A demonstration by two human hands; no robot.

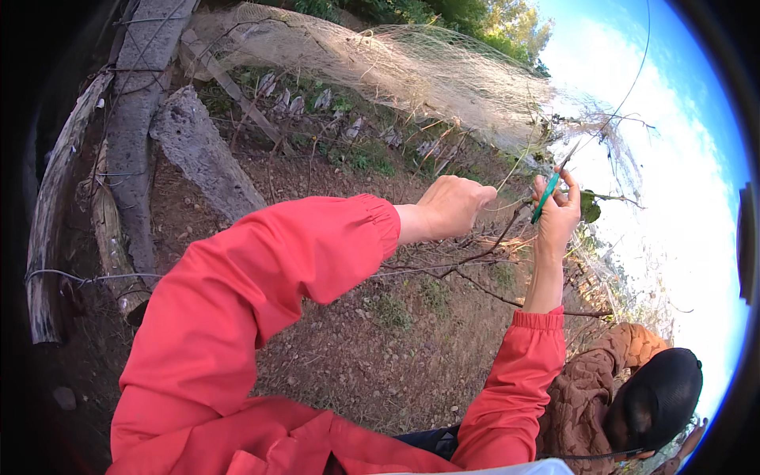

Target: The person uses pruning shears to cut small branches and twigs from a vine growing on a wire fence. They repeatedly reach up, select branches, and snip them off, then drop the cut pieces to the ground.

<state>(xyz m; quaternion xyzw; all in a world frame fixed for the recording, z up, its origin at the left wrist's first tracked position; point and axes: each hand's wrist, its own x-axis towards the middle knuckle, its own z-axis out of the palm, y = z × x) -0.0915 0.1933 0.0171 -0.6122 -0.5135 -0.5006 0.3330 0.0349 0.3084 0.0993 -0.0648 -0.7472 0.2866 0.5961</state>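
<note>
My left hand (454, 208) is closed in a fist, with a thin pale-green strand (512, 174) rising from its fingers. That strand slants up towards the gathered netting (415, 71). To its right, my right hand (557, 217) holds a pair of scissors with green handles (546, 198), blades pointing up. Fingers hide part of the handles, and I cannot tell whether the blades are apart. A bare brown vine branch (502, 237) runs just below both hands. Beside the right hand hangs a green leaf (589, 208) on a thin shoot.
Concrete posts (133, 101) and a leaning slab (202, 154) stand at left beside weathered wooden poles (56, 219). A wire (95, 279) crosses low. At lower right, close by, is a person in a brown quilted jacket (585, 386) and black cap. Stony soil (356, 356) lies below.
</note>
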